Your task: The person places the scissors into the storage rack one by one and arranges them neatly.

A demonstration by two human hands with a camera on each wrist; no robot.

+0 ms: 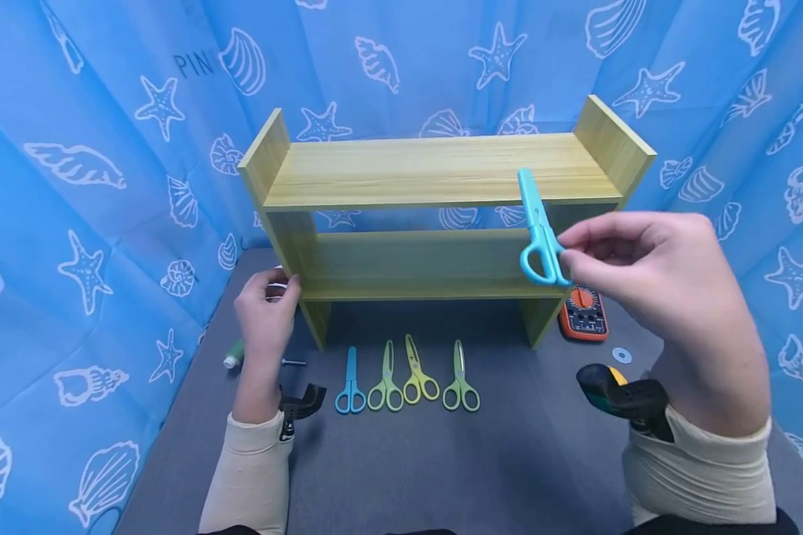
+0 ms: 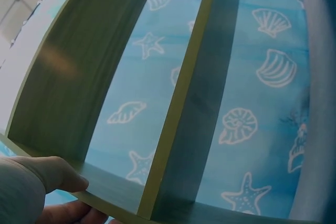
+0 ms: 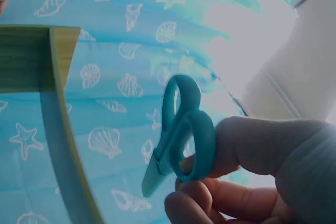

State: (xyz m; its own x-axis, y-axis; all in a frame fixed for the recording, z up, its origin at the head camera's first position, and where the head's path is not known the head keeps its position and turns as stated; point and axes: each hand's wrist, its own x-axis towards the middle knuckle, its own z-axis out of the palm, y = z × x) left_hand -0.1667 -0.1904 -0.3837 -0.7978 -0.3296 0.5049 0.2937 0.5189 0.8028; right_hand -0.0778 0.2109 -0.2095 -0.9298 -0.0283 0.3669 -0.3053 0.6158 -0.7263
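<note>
My right hand (image 1: pixel 595 253) pinches the handles of teal scissors (image 1: pixel 538 230), held in the air with the blade pointing up in front of the wooden shelf (image 1: pixel 442 171). In the right wrist view the scissors (image 3: pixel 178 129) sit between thumb and fingers (image 3: pixel 252 145). My left hand (image 1: pixel 268 305) grips the shelf's left upright at its lower board; its thumb (image 2: pixel 52 174) lies on the shelf edge (image 2: pixel 121 203). A blue pair (image 1: pixel 351 383) and three green and yellow pairs (image 1: pixel 418 375) lie in a row on the grey table below the shelf.
An orange multimeter (image 1: pixel 584 313) and a small washer (image 1: pixel 621 355) lie right of the shelf. A green and white tube (image 1: pixel 234 354) and a screw (image 1: pixel 294 362) lie at the left. Blue seashell curtain (image 1: pixel 94 186) surrounds the table.
</note>
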